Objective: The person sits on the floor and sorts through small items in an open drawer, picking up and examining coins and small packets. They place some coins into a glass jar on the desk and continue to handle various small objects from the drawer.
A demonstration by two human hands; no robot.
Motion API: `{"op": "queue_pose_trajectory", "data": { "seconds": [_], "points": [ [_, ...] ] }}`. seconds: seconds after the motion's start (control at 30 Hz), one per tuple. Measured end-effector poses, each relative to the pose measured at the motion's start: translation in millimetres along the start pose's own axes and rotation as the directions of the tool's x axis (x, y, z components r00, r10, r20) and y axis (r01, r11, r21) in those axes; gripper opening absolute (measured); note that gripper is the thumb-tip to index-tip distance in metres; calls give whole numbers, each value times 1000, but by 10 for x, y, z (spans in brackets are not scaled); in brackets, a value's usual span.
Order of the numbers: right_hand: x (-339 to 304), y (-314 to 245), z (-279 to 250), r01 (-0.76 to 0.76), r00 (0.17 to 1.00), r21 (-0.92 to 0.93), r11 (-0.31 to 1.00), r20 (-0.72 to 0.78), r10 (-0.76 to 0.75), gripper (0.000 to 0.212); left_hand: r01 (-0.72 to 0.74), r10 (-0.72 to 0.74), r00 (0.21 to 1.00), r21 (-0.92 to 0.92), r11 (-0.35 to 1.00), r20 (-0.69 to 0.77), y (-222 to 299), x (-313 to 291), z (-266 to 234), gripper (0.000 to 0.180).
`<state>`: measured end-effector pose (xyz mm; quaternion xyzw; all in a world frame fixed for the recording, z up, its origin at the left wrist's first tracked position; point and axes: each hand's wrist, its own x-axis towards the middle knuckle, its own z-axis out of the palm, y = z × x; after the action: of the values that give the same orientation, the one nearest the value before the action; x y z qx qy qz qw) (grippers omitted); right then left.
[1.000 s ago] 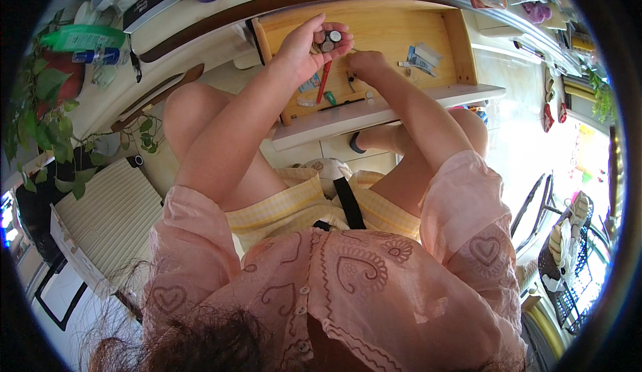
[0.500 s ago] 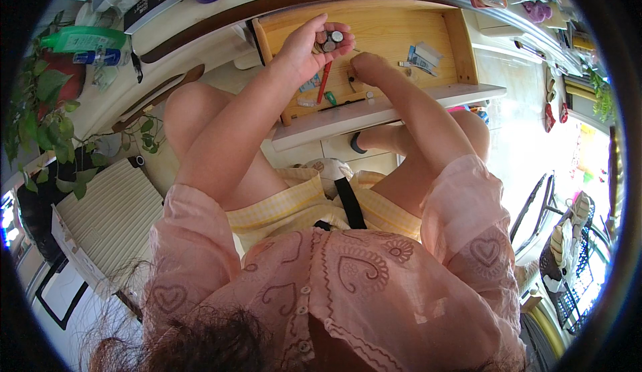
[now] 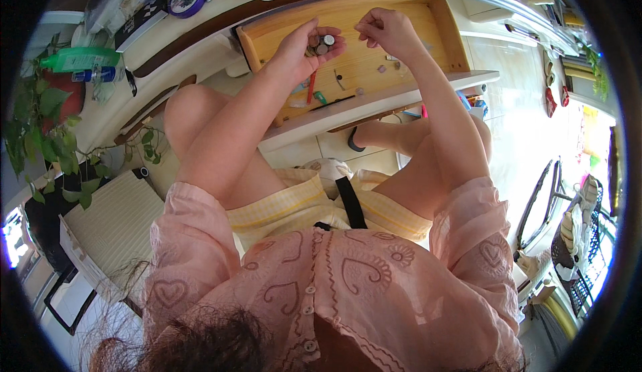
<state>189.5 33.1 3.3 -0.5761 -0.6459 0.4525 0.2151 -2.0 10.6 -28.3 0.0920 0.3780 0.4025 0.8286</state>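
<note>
My left hand [image 3: 314,43] is held palm up over the left part of a pulled-out wooden drawer [image 3: 267,34], its fingers curled around several round, coin-like silver discs [image 3: 326,43]. To the right of it, above the drawer, my right hand [image 3: 386,32] has thumb and fingertips pinched together. Whatever may be between those fingertips is too small to make out. Below my left hand, a slim red stick-like item [image 3: 311,87] lies in the drawer beside a small green piece [image 3: 320,97]. Near the drawer front is a thin black stick [image 3: 333,102].
The drawer's pale front panel [image 3: 381,108] crosses above my knees. On the desk at the back left are a round purple container [image 3: 186,0] and a green bottle [image 3: 81,60]. A leafy plant [image 3: 50,138] hangs at left, and a pale ribbed seat [image 3: 114,215] stands below it.
My right hand has risen from low in the drawer, moving up and slightly right, its fingertips now pinched. My left hand stays nearly in place with the discs. The view has shifted slightly.
</note>
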Motion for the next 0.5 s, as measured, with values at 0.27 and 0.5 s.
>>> {"op": "queue_pose_trajectory", "data": {
  "seconds": [0.27,0.5],
  "points": [
    [-71,-230,181,209,974,-103,972,113,-198,21,41,-39,999,62,997,-35,-63,-9,88,43],
    [69,-93,139,110,993,-86,990,-40,-113,20,98,-100,991,27,995,93,-19,6,-83,38]
  ]
}}
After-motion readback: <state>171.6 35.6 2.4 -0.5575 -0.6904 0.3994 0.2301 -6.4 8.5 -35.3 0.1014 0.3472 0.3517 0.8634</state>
